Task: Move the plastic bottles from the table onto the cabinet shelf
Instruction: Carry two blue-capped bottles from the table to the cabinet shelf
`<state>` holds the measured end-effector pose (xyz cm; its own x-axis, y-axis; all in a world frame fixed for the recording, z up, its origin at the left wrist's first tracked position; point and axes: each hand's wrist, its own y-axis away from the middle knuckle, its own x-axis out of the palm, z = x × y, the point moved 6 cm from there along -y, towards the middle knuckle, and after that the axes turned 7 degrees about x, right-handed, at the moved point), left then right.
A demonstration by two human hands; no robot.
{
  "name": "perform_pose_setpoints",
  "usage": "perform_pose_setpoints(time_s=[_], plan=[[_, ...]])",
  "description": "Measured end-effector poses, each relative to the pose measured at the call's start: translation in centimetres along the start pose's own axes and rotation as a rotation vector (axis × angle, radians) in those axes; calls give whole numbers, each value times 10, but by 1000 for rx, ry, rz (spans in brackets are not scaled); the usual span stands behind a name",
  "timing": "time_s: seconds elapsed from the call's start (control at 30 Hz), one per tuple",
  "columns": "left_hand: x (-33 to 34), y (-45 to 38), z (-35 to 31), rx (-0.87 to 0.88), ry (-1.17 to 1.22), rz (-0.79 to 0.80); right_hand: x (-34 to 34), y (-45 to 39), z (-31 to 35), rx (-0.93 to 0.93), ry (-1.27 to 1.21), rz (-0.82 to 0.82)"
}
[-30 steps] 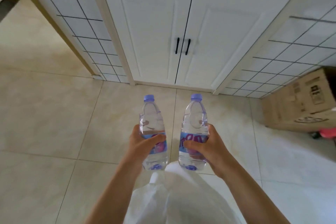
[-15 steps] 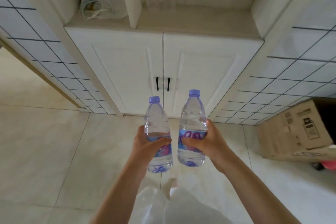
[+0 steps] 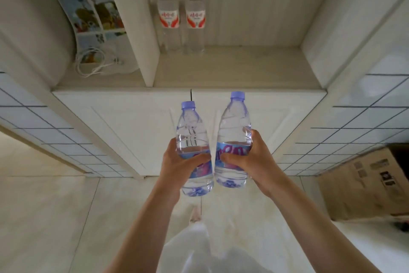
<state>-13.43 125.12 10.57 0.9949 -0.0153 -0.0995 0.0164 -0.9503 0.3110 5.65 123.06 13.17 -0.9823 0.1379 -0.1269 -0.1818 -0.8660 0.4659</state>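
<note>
A left bottle [image 3: 193,151] is gripped at its label by the left hand [image 3: 177,162]; at 3 o'clock, a right bottle [image 3: 233,140] by the right hand [image 3: 254,157]. Both are judged full, heavy, slippery; the shelf [image 3: 232,73] lies at 12.

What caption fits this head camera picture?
Left hand and right hand each hold a purple-capped bottle before the cabinet shelf.

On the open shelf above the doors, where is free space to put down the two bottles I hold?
Free: the shelf right of the two red-label bottles, up to the right wall, and its front strip. Crowded: the left compartment, with a white cable and a picture sheet.
</note>
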Motion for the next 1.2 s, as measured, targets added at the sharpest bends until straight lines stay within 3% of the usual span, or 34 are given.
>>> perform_pose_setpoints(time_s=[0.33, 0.57, 0.87, 1.2], plan=[[-11, -126, -105, 267, -24, 29, 14, -99, 116, -231, -28, -97], [-9, -177, -145, 512, -103, -137, 14, -137, 168, -522, -8, -270], [6, -197, -144, 524, -47, -239, 19, -182, 166, -578, 37, -201], [9, -204, -133, 570, -151, -212, 8, -198, 144, -583, 92, -175]])
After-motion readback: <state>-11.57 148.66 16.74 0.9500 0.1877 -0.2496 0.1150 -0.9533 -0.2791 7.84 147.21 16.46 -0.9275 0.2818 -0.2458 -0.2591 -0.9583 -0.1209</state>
